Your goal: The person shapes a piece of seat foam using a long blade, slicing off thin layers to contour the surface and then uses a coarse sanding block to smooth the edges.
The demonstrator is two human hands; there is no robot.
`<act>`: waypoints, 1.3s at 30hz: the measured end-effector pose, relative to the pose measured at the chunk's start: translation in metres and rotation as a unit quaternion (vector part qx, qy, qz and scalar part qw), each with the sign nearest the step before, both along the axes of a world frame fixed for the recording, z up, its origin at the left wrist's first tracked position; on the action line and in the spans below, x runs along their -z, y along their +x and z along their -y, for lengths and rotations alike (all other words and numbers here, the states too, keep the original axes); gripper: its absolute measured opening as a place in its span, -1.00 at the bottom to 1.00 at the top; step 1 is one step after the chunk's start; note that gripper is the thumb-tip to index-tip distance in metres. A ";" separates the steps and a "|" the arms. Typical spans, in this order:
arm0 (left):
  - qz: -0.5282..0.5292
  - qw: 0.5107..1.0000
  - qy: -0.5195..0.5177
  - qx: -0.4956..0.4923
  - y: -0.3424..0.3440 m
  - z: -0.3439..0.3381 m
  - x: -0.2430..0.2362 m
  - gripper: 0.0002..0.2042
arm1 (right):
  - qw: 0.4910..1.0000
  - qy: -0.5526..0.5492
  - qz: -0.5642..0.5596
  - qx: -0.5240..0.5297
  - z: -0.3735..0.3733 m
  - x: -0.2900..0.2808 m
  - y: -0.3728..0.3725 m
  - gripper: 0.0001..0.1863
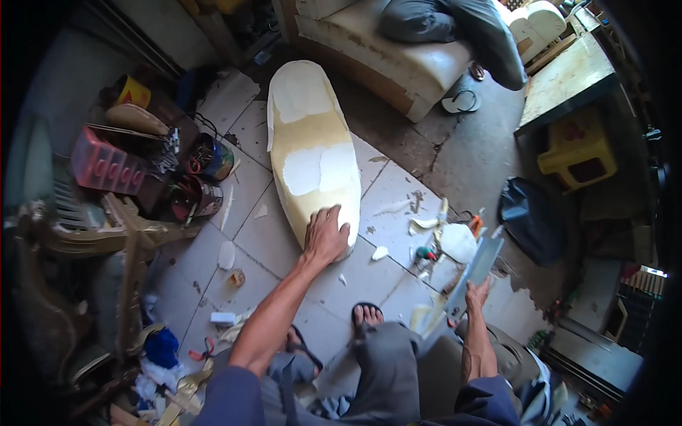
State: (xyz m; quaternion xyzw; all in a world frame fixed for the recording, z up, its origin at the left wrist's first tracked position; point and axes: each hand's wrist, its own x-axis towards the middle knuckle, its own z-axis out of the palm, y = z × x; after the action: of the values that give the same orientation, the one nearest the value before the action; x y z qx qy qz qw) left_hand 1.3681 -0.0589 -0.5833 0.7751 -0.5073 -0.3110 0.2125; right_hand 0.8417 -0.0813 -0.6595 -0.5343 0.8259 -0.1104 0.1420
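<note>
A long yellow foam motorcycle seat (305, 136) with white foam patches lies lengthwise on the tiled floor before me. My left hand (327, 236) rests on its near end, fingers spread over the foam and holding nothing. Off to the right, my right hand (477, 294) is closed around the edge of a long, grey, flat-sided strip (485, 260), which looks like metal and slants up and away; its exact kind is unclear. Beside the strip are a white foam piece (458, 243), an orange-handled tool (475, 226) and a small green-and-red object (425, 253).
Foam scraps (381, 253) litter the tiles. At left stand a pink drawer box (106, 163), tins of tools (211, 156) and a wooden frame (131, 241). Another person's legs (490, 42) rest on a pale couch (355, 35). A yellow stool (579, 153) and black bag (529, 216) are at right.
</note>
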 end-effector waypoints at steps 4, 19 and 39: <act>0.218 0.975 0.021 0.045 0.032 0.052 0.089 -0.30 | 0.999 -0.033 -0.036 -0.002 -0.010 0.092 -0.012 -0.27; 0.219 0.973 0.023 0.067 -0.082 -0.181 0.141 -0.11 | 0.865 -0.030 0.495 -0.072 -0.009 0.020 0.187 -0.27; 0.295 0.943 -0.132 -0.072 0.017 -0.056 0.130 -0.41 | 0.815 0.059 0.433 -0.380 0.065 0.108 0.424 -0.37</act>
State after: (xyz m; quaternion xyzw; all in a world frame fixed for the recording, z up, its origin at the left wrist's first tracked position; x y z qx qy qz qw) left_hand 1.3847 -0.0032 -0.7132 0.8317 -0.5264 0.0179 0.1756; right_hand 1.2656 -0.1465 -0.7680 -0.6932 0.4156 -0.2187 0.5467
